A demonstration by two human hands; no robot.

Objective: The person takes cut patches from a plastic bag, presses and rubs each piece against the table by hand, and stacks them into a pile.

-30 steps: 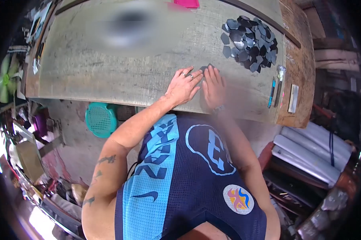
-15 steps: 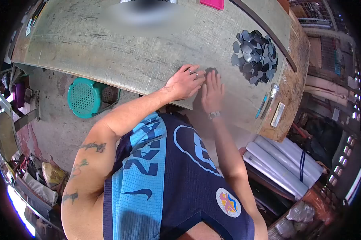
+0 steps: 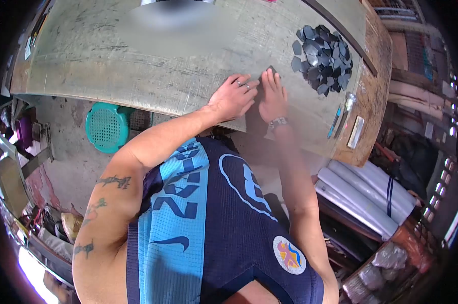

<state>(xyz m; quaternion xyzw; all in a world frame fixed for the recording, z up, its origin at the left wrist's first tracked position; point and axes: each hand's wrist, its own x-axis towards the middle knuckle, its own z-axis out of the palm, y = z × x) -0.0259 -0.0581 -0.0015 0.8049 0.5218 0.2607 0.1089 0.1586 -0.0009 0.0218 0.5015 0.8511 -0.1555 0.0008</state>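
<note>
My left hand [image 3: 234, 97] rests on the worn grey tabletop [image 3: 153, 76], fingers bent and slightly apart, rings on two of them. Its fingertips are close beside my right hand [image 3: 273, 99], and I see nothing held in it. My right hand lies stretched out flat, a metal watch at its wrist. Under its fingertips a small dark flat piece [image 3: 271, 68] shows only at its edge; the rest is hidden. To the right lies a pile of dark, many-sided flat pieces [image 3: 322, 58], with a few loose at its left side.
A blue pen [image 3: 334, 122] and a pale bar-shaped tool [image 3: 356, 131] lie near the table's right edge. A long dark strip [image 3: 340, 35] runs behind the pile. Left below the table stands a green stool [image 3: 107, 126]. Silvery rolls [image 3: 365, 197] lean at the lower right.
The camera view has shifted, so the table and pile sit higher. My right fingers have drawn closer together and reach farther forward, covering most of the dark piece. My left hand stays beside them.
</note>
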